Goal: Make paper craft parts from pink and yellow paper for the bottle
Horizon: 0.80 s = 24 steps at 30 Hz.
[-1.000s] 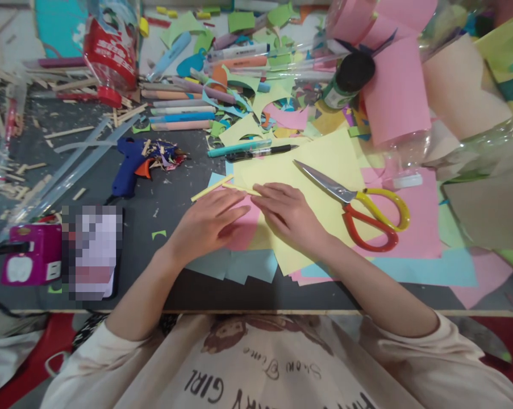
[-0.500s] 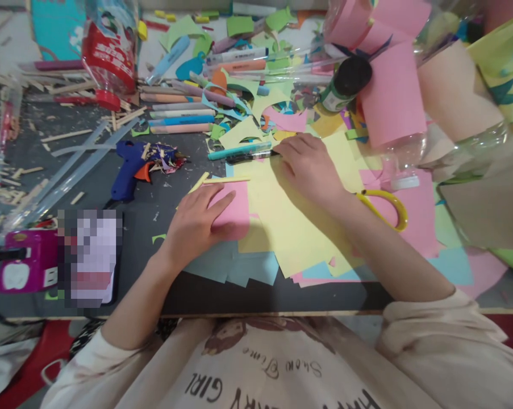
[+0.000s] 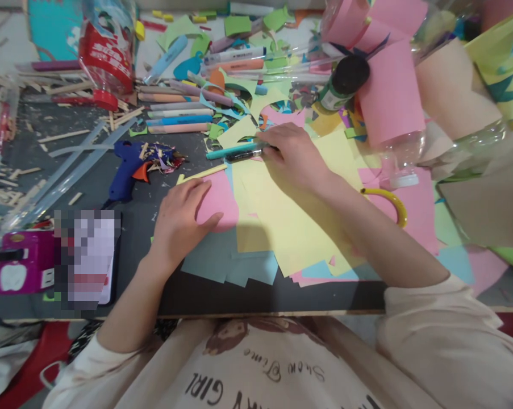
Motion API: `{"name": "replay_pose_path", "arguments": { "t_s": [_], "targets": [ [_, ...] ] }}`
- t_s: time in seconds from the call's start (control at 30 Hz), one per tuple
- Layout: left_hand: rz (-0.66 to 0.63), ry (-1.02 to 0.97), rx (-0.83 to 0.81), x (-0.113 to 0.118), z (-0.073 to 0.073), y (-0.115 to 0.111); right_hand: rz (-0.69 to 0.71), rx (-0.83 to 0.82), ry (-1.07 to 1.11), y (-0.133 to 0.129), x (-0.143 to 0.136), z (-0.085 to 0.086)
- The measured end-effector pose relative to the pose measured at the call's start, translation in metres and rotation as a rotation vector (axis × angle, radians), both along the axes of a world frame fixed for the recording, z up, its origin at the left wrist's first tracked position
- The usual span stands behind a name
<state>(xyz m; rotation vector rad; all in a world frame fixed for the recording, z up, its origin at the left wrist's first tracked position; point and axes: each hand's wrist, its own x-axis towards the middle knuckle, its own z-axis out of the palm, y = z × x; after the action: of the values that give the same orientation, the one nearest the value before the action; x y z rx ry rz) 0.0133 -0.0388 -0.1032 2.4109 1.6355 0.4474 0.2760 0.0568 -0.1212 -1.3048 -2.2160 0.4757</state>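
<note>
My left hand point(image 3: 179, 218) lies over a rounded pink piece of paper point(image 3: 219, 201), thumb and fingers apart, touching its left part. A narrow yellow strip point(image 3: 205, 172) lies just beyond those fingers. My right hand point(image 3: 296, 153) reaches over yellow paper point(image 3: 290, 216), its fingers bent together at the right end of a black pen point(image 3: 243, 154). Alongside it lies a teal pen point(image 3: 233, 150), whose right end is near the fingertips. The fingers partly hide the black pen. Yellow-handled scissors point(image 3: 388, 201) lie beside my right forearm, mostly covered.
A blue glue gun point(image 3: 126, 170) lies left, near a phone point(image 3: 94, 255) and a purple case point(image 3: 26, 261). Markers point(image 3: 182, 120), paper scraps and wood sticks cover the back. A dark-capped bottle point(image 3: 345, 82) and pink-wrapped bottles point(image 3: 392, 96) stand right. Blue-grey sheets point(image 3: 213, 258) lie near the front edge.
My left hand has moved left, and the pink paper and yellow strip have shifted left too. My right hand has moved left and slightly away, covering more of the black pen.
</note>
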Motion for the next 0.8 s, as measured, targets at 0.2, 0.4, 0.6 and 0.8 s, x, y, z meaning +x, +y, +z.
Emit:
{"name": "replay_pose_path", "arguments": {
  "t_s": [0.2,0.4,0.6,0.8],
  "targets": [
    [0.154,-0.095,-0.169,0.001,0.015,0.001,0.007,-0.009,-0.037,0.006,-0.003,-0.002],
    [0.263,-0.165,-0.185,0.000,0.019,-0.001,0.012,0.068,-0.039,0.004,0.005,0.007],
    [0.358,-0.280,-0.142,-0.007,0.018,0.001,0.033,0.056,-0.134,-0.015,-0.002,0.037],
    [0.363,-0.323,-0.130,-0.009,0.017,0.004,0.252,0.064,-0.173,-0.069,-0.044,0.027]
  ]
}}
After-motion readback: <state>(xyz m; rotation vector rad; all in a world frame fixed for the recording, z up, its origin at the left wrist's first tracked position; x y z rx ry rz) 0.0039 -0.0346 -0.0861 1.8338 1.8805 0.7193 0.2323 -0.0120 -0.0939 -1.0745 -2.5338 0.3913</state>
